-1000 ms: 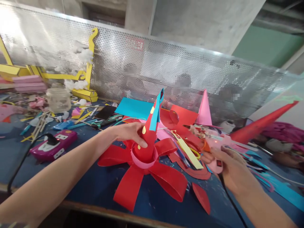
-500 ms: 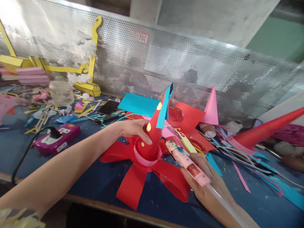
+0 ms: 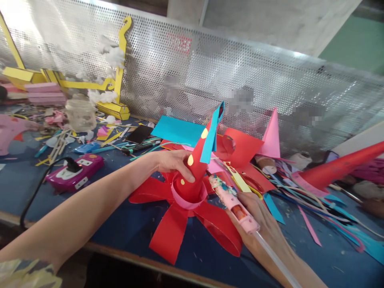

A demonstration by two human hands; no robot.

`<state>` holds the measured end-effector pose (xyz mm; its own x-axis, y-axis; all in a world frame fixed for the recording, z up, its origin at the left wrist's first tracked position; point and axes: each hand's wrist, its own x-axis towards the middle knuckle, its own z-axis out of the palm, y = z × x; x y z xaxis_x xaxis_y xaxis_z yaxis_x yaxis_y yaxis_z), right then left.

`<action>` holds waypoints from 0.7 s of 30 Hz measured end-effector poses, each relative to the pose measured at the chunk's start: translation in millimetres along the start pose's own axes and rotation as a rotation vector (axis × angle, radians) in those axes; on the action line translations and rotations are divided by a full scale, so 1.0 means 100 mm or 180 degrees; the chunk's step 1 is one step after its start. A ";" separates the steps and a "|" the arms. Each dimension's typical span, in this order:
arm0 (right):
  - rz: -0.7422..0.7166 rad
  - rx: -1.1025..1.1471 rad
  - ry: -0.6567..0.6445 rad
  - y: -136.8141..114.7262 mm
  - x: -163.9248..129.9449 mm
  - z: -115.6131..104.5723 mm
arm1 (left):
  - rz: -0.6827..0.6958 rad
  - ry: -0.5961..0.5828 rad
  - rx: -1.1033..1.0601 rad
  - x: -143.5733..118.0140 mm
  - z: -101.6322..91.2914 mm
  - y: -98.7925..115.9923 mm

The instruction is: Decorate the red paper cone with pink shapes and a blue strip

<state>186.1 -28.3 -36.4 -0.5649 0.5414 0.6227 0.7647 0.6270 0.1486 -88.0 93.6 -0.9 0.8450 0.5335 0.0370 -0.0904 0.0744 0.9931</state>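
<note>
My left hand [image 3: 177, 163] is wrapped round a red paper cone [image 3: 195, 170] with yellow dots, its thumb on the near side. A folded blue strip [image 3: 211, 138] runs down from the cone's tip. Around the cone's base sits a pink ring [image 3: 187, 205], and red paper loops [image 3: 169, 232] spread out from it over the table. In my right hand [image 3: 258, 216] is a pink hot glue gun [image 3: 232, 202], a clear glue stick [image 3: 277, 256] trailing from its back end. The gun's nozzle points up-left, close to the cone's right side; I cannot tell whether they touch.
A purple power strip [image 3: 75, 173] with a black plug lies left. Behind it are a clear jar [image 3: 80, 115] and paper scraps. Blue sheet [image 3: 180, 130], red sheets [image 3: 243, 144] and a pink cone [image 3: 271, 138] stand toward the perforated metal screen [image 3: 204, 72]. Another red cone [image 3: 345, 166] lies right.
The whole view has shifted slightly, so everything appears a little to the right. The glue gun is slightly lower-left relative to the cone; both hands keep their hold.
</note>
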 end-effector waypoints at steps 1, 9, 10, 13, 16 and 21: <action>0.0024 0.0017 -0.0005 -0.01 0.01 0.00 | 0.0006 -0.0008 0.0007 0.00 0.00 0.00; 0.0070 0.0225 -0.0008 -0.01 0.01 0.01 | -0.0019 -0.0015 0.0050 0.00 -0.01 0.01; 0.0064 0.0236 -0.0007 -0.01 0.00 0.01 | -0.0017 -0.0027 0.0061 0.00 -0.01 0.01; 0.0105 0.0235 0.0016 0.00 -0.01 0.02 | 0.0056 -0.0090 0.0045 0.01 -0.02 -0.01; 0.0057 0.0180 0.0066 -0.01 0.00 0.03 | 0.0102 -0.0117 -0.0004 0.02 -0.03 -0.02; -0.0011 0.0096 -0.0007 -0.01 0.02 0.01 | 0.0077 -0.0114 -0.0017 0.01 -0.03 -0.02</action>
<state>183.8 -27.6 -36.3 -0.5682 0.5405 0.6205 0.7531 0.6455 0.1274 -88.3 96.8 -3.6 0.8607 0.5049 0.0651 -0.1138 0.0662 0.9913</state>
